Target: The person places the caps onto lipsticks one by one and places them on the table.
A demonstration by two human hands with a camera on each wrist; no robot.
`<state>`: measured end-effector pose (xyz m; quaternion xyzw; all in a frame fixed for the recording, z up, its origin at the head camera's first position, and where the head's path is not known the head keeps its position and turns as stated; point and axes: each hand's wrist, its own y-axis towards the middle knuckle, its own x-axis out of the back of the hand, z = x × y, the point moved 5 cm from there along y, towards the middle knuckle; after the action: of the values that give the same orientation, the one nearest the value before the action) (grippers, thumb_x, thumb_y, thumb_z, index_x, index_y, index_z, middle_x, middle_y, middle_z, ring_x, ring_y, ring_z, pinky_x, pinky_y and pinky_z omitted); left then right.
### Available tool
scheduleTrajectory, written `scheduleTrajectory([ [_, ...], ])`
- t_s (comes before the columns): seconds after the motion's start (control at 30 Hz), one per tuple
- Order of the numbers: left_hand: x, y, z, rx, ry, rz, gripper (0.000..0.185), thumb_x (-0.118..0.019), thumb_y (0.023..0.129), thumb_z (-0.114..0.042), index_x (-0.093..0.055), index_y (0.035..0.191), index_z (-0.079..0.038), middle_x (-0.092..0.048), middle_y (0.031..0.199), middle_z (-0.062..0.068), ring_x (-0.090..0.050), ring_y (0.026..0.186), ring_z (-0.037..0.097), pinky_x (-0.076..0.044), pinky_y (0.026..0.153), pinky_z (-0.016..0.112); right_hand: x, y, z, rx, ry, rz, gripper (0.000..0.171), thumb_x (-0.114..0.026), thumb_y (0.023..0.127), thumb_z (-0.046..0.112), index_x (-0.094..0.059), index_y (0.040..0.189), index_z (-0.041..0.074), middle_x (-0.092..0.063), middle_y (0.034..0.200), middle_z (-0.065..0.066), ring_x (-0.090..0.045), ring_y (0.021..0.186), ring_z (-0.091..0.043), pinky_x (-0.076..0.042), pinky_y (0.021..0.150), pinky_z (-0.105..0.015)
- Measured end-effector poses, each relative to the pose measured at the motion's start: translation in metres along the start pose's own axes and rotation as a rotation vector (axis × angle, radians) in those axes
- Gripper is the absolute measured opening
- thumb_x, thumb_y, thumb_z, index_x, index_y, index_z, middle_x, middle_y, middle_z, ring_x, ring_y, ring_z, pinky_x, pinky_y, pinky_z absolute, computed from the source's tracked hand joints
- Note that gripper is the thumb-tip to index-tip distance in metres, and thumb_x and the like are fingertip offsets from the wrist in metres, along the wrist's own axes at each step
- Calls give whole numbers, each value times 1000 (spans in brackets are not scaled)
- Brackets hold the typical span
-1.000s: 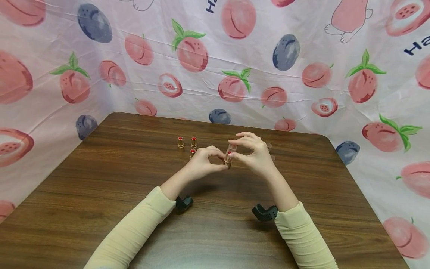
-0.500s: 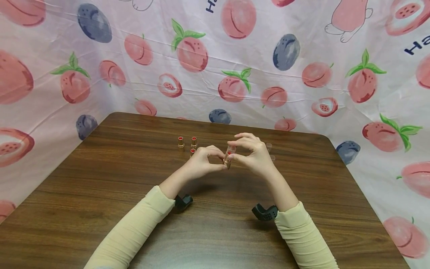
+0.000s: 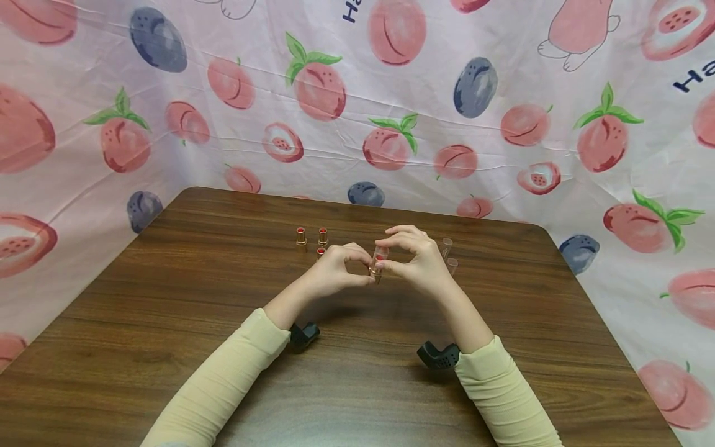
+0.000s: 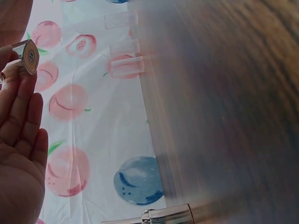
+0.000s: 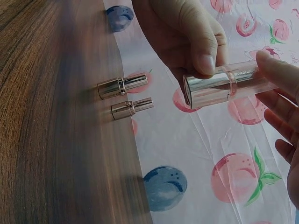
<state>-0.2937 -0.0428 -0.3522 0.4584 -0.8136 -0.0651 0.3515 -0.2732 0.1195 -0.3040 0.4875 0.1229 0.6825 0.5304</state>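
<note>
Between the fingers (image 3: 360, 253) of both hands sits a lipstick (image 3: 377, 266). Three uncapped lipsticks (image 3: 310, 238) stand left of the fingers (farther back on the table (image 3: 167, 310)), and loose caps (image 3: 449, 254) lie right of them.

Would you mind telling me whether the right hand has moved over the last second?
Yes: the right hand has shifted slightly left, uncovering the clear caps on the table.

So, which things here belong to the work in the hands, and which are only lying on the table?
In hand:
- lipstick tube, gripped at its gold base by the left hand
- clear cap on that tube, held by the right hand

Lying about:
- three uncapped lipsticks standing on the table
- loose clear caps right of the hands
</note>
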Motion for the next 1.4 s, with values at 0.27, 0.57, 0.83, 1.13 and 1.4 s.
scheduleTrajectory([
  [0.27,4,-3,-29,40,10,25,16,-76,77,4,-70,92,4,-65,97,11,-59,99,25,-46,89,39,0,0,3,44,5,0,37,-88,63,3,-74,97,2,-69,100,-10,-57,107,-27,-36,94,-45],
  [0.57,-3,-2,1,56,-11,11,19,-79,77,-2,-72,95,0,-65,99,7,-59,100,24,-45,90,46,2,-2,5,9,-34,16,39,-87,66,7,-73,102,3,-67,106,-11,-55,109,-24,-35,94,-47],
  [0.83,-4,-3,2,66,-13,6,19,-80,78,-11,-73,96,-8,-66,98,0,-59,99,16,-47,87,38,7,-4,7,-30,-47,29,35,-87,67,8,-73,99,6,-65,108,-10,-53,110,-23,-34,94,-47],
  [1.13,-5,-3,0,47,-11,-7,20,-81,78,-13,-74,96,-11,-66,96,-6,-59,96,12,-48,82,42,10,-3,8,-42,-50,37,33,-87,68,9,-73,98,6,-66,104,-7,-53,111,-22,-33,95,-47],
  [1.4,0,-3,-4,44,-27,-21,21,-81,77,-13,-74,97,-11,-67,93,-6,-57,94,13,-47,82,51,18,-2,10,-18,-46,-1,33,-87,67,7,-73,97,6,-68,98,-6,-54,110,-22,-35,90,-44],
])
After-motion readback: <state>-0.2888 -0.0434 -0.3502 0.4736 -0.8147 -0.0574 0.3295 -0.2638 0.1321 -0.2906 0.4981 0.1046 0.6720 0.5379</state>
